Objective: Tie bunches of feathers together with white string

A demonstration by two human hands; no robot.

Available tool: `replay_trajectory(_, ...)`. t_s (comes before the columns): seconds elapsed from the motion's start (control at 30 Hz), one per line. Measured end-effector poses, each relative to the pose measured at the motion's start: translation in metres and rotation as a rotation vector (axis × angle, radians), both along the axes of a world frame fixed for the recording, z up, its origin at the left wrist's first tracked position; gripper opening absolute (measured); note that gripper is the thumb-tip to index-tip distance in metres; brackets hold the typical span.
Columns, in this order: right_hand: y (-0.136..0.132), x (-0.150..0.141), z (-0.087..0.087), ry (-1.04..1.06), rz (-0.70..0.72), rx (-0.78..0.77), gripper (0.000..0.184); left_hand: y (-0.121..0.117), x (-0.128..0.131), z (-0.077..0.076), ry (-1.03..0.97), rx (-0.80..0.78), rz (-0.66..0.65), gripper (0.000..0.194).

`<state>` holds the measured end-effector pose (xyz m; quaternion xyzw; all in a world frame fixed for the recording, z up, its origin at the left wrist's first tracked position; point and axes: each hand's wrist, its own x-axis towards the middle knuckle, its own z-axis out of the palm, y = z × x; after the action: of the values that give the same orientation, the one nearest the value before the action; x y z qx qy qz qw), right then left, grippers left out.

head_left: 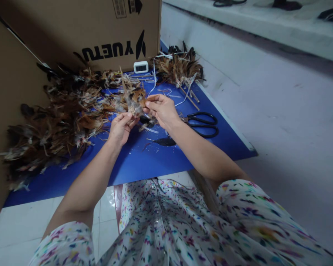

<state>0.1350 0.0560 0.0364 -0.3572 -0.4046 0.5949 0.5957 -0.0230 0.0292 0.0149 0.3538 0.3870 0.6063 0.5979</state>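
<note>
Above the blue table, my left hand (122, 126) pinches the lower end of a small tuft of brown and grey feathers (133, 99). My right hand (161, 109) is closed on brown feathers at the tuft's right side, thumb against fingers. Just right of my right wrist lies a pair of scissors (204, 125) with black loop handles, its blades mostly hidden by my arm. A dark loose feather (165, 142) rests on the table below my hands. To the left spreads a large heap of brown and black feathers (63, 122).
A feather bundle with sticks (180, 66) lies at the back right, near white string (154, 75). A small white digital clock (141, 67) stands before a large cardboard box (111, 22). Another cardboard panel (11, 92) borders the left. A wall (266, 92) runs along the right.
</note>
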Motion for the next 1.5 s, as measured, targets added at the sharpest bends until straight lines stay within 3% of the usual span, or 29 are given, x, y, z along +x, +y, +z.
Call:
replay_trajectory(0.43,-0.001,-0.007,-0.003,0.002,-0.005,-0.081,0.020,-0.005,0.004,0.003,0.039,-0.020,-0.065,0.020)
replay_trajectory(0.93,0.002,-0.009,-0.007,-0.031,-0.084,-0.030,0.021,-0.007,0.005,0.006,0.065,-0.113,-0.078,0.017)
replay_trajectory(1.1,0.000,-0.008,-0.007,-0.049,-0.044,-0.016,0.020,-0.006,0.005,0.004,0.031,-0.079,-0.075,0.018)
replay_trajectory(1.33,0.004,0.003,-0.003,-0.068,-0.055,-0.034,0.006,-0.002,0.001,0.008,-0.037,-0.038,-0.029,0.022)
replay_trajectory(1.5,-0.001,0.002,-0.002,-0.239,0.217,-0.041,0.014,-0.002,-0.001,0.010,-0.091,-0.042,-0.005,0.019)
